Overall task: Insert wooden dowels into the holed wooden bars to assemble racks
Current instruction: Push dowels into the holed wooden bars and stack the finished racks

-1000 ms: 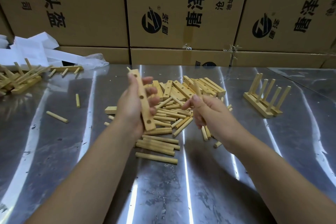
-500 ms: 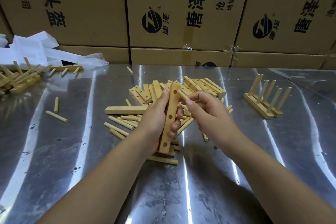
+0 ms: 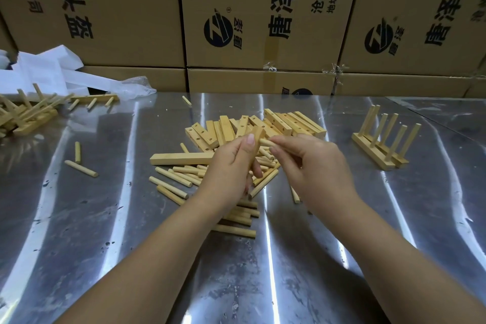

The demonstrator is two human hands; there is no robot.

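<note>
Half a second ago the bar (image 3: pixel 258 134) in the left hand (image 3: pixel 228 168) faced the person, its holes in plain sight. Now it is turned edge-on and stands nearly upright above the middle of the desk (image 3: pixel 79 218), with only a narrow side showing. The left hand grips it with the thumb up near the top end and the other fingers curled behind. The right hand (image 3: pixel 315 166) has shifted too. It pinches a dowel (image 3: pixel 265 142) between thumb and fingertips, lying almost level, its free tip right against the upper part of the bar. Whether the tip is inside a hole I cannot tell from here.

The rest lies as it did. A heap of bars (image 3: pixel 284 123) sits just behind the hands, loose dowels (image 3: pixel 173 181) are scattered under and in front of them, and one long bar (image 3: pixel 181 158) lies flat to the left. A finished rack (image 3: pixel 381 139) stands well off to the right with its pegs pointing up. A tangle of racks (image 3: pixel 23 116) lies at the far left edge, beside white packing scraps (image 3: pixel 44 71).

Cardboard boxes (image 3: pixel 118 8) are stacked along the back, their print turned sideways. The middle and right boxes carry a round dark logo with a slanted Z shape and the large characters 唐泽. Smaller lines on the middle one read 沧州唐泽 and 地址, followed by 河北. The left box shows a P and 头盔.
</note>
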